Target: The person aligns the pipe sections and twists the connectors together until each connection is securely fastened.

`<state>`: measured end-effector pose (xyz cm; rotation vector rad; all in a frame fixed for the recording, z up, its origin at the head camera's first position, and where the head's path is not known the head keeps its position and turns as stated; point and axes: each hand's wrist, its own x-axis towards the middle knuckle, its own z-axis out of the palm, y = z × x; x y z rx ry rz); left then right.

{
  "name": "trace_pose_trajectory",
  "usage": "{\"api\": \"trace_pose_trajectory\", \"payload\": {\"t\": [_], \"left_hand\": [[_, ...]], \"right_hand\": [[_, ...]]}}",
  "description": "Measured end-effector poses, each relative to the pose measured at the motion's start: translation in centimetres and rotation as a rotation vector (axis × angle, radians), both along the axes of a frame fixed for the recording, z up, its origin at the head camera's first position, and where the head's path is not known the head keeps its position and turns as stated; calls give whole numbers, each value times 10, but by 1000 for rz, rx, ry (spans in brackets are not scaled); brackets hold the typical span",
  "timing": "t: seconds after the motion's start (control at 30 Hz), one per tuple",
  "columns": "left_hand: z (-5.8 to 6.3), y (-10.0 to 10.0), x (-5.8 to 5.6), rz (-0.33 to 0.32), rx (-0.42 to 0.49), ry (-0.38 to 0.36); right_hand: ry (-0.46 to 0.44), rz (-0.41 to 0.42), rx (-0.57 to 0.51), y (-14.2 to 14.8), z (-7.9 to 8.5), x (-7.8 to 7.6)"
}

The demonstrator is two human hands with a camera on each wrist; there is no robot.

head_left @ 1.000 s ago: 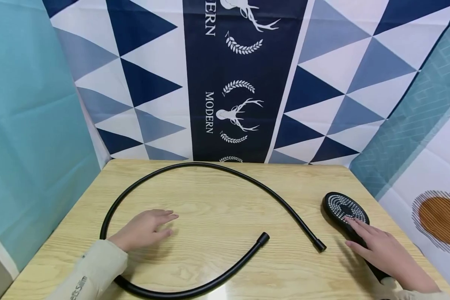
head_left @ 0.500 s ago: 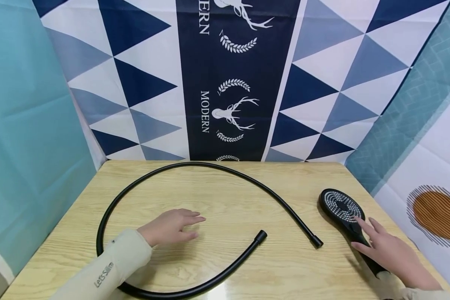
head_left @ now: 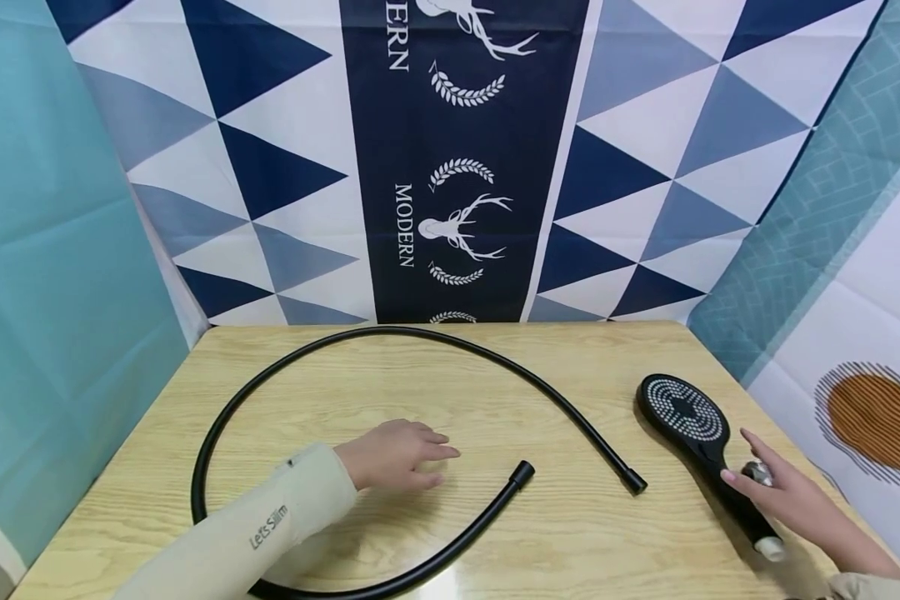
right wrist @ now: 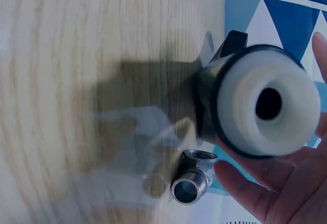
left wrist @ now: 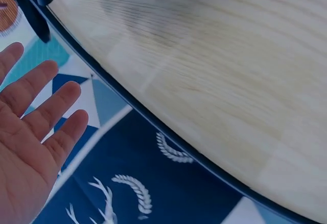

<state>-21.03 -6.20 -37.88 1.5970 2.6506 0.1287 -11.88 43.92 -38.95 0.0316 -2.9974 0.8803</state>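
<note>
A black shower hose (head_left: 543,387) curves in a wide loop on the table, its two capped ends (head_left: 522,473) apart on the right. My left hand (head_left: 397,457) hovers inside the loop, left of the nearer end, fingers loosely extended and holding nothing. At the right lies a black shower head (head_left: 684,408), spray face up. My right hand (head_left: 795,500) is beside its handle, thumb and fingers spread. Between them sits a small chrome fitting (head_left: 757,472); the right wrist view shows this elbow-shaped fitting (right wrist: 191,180) near a fingertip, contact unclear. The handle's white hollow end (right wrist: 240,106) faces that camera.
The wooden table (head_left: 390,383) backs onto a patterned blue and white cloth (head_left: 292,167). Teal cloth (head_left: 67,250) hangs at the left, and a patterned sheet (head_left: 877,417) rises along the right side.
My left hand has moved right across the loop toward the nearer hose end. My right hand has shifted off the shower head to the right, uncovering the chrome fitting. The view turned slightly.
</note>
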Motion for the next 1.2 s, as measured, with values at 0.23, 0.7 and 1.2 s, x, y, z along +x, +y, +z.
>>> {"api": "trace_pose_trajectory", "payload": {"t": [0.23, 0.7, 1.2], "left_hand": [[3, 19, 0, -68, -37, 52], [14, 56, -2, -72, -94, 36], [20, 88, -1, -128, -125, 116]], "right_hand": [[-137, -59, -78, 1, 0, 1], [-263, -90, -115, 5, -10, -10], [-299, -78, -104, -1, -20, -18]]}}
